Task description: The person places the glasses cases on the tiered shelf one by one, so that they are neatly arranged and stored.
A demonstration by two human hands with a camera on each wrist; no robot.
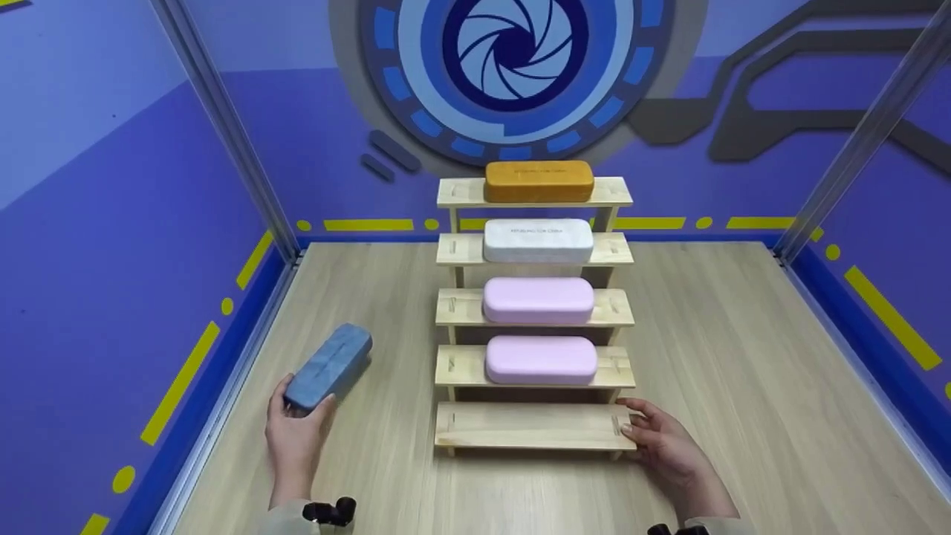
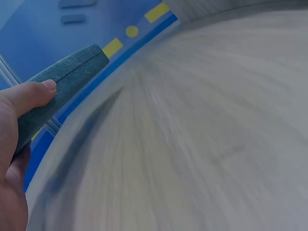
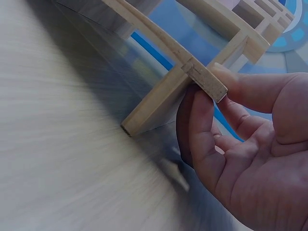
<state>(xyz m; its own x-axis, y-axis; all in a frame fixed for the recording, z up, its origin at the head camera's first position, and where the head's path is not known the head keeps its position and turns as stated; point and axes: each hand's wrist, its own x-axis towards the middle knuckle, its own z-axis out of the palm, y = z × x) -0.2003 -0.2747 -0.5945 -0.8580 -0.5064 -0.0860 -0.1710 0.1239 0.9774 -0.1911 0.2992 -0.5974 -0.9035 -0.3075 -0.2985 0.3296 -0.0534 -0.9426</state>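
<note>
My left hand point(image 1: 296, 438) grips the near end of a blue glasses case point(image 1: 330, 365), thumb on one side and fingers on the other. In the left wrist view the case point(image 2: 72, 72) appears raised off the table, its shadow lying apart below it. On the right, my right hand point(image 1: 672, 449) pinches the right end of the lowest step of a wooden step rack point(image 1: 535, 427). The right wrist view shows the thumb above and fingers under that board point(image 3: 207, 82). The higher steps bear two pink cases point(image 1: 540, 360), a white case point(image 1: 539, 240) and an orange case point(image 1: 539, 182).
A pale wood-grain table point(image 1: 386, 475) lies under everything. Blue printed panels stand at the back and sides, joined by metal corner posts point(image 1: 230, 134). The rack stands between my hands, its top step near the back panel.
</note>
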